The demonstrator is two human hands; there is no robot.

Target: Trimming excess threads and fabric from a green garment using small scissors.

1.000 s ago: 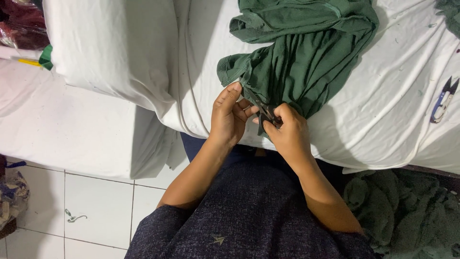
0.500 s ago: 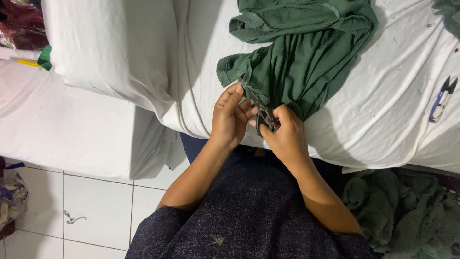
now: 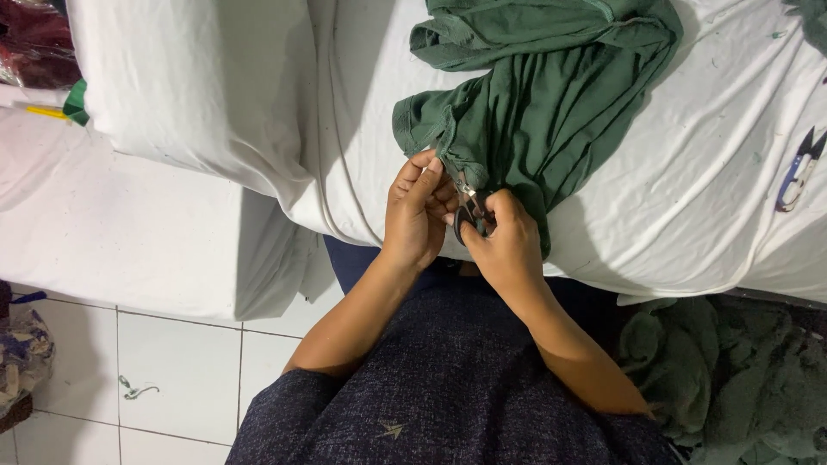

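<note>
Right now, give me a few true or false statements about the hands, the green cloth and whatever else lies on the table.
1. The right hand holds small black-handled snips at the dark green knit garment. True.
2. The left hand rests flat on the white table cover. False: it pinches the garment's edge.
3. A second pair of thread snips lies at the table's right. True.
4. The garment is red. False: it is dark green.

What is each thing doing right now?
Left hand: pinching the green cloth's edge.
Right hand: gripping small snips.
Small snips: at the cloth's edge, blades mostly hidden.
Green cloth: crumpled on the white table.
Spare clippers: lying untouched.
</note>
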